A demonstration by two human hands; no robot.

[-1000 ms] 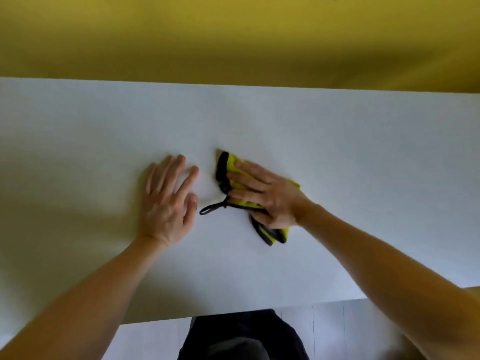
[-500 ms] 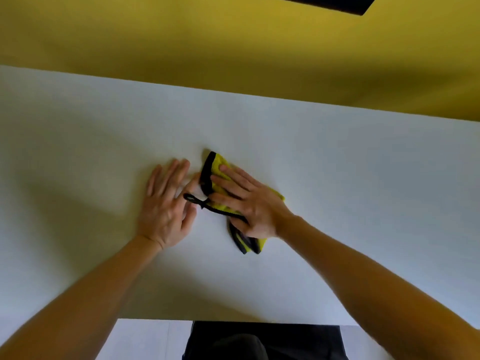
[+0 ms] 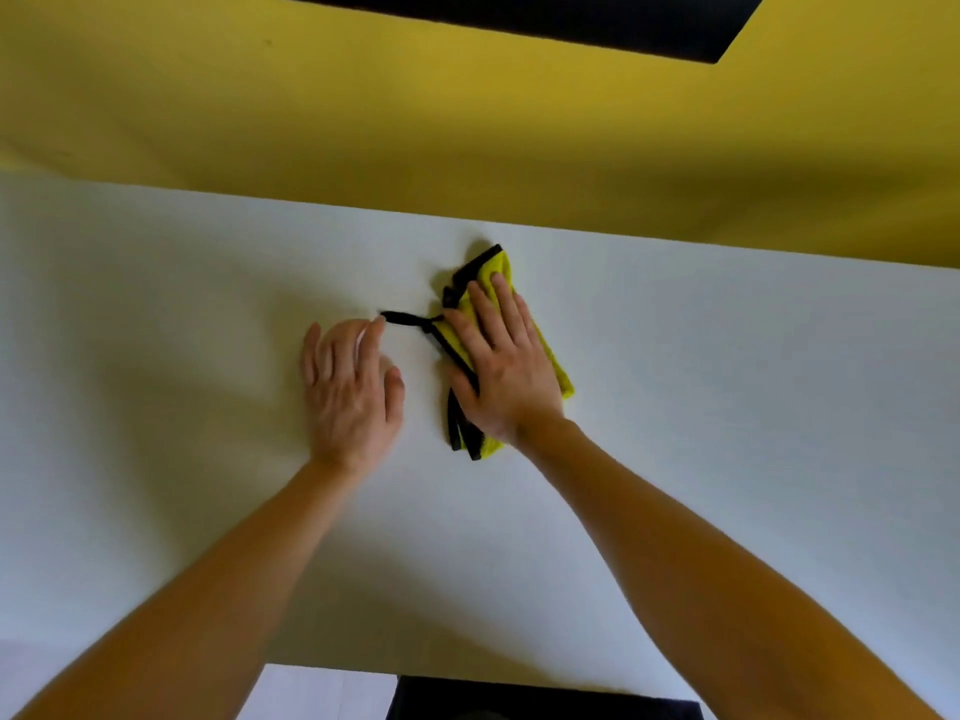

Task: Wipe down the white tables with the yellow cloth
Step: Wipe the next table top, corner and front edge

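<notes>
Head view, 1 white table [image 3: 727, 407], both bare forearms reaching in from the near edge. Right hand [image 3: 506, 371] lay palm-down on the yellow cloth [image 3: 496, 267], fingers [image 3: 506, 304] straight and slightly spread, pressing it flat, not curled round it. Cloth was folded into a long bundle with black trim, angled from near-left to far-right, lying on the table past its middle and close to the far edge. Its yellow ends stuck out beyond the fingertips and below the wrist. A black loop strap [image 3: 408, 319] ran left off the cloth along the tabletop.

Left hand [image 3: 348, 387] sat just left of the cloth, palm-down, fingers [image 3: 371, 340] straight and close together, holding nothing. It was motion-blurred, so contact with the table could not be told. Its index fingertip was right at the strap's free end, touching or not unclear. The 2 hands were apart.

A yellow wall [image 3: 467, 122] rose behind the table, with a dark panel [image 3: 571, 18] at top. Pale floor [image 3: 311, 693] and dark clothing [image 3: 519, 701] showed at the bottom edge.
</notes>
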